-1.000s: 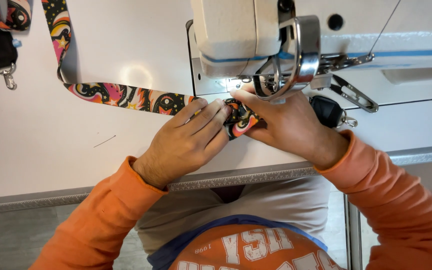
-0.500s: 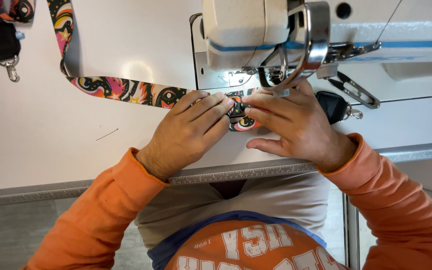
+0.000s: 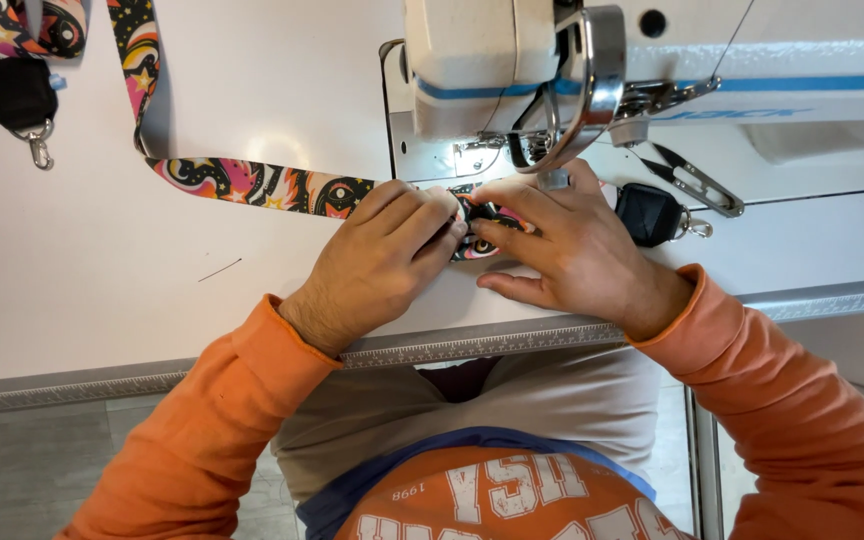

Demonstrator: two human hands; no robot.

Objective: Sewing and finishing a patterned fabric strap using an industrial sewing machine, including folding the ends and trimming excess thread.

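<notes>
At the far left of the white counter a black clip with a metal snap hook hangs from a patterned strap end near the top corner. Just right of it the colourful patterned strap comes down from the top edge, bends, and then lies flat with its long axis running across the counter from left to right, pointing toward the needle area of the white sewing machine. A short dark thread lies on the counter below the strap, well apart from it.

The left hand rests palm down on the strap, its fingers stretched out flat and close together, fingertips pressing the fabric against the counter just in front of the machine's lit plate. Its grip is flat, not closed around anything.

The strap's folded end shows between the two hands, right under the machine head.

The right hand lies flat as well, fingers pointing left to meet those of the left hand, thumb spread out beneath; it presses on the strap rather than clasping it. Just beyond its knuckles sits a second black clip with a metal hook, and above that small thread snips lie on the machine bed.
</notes>
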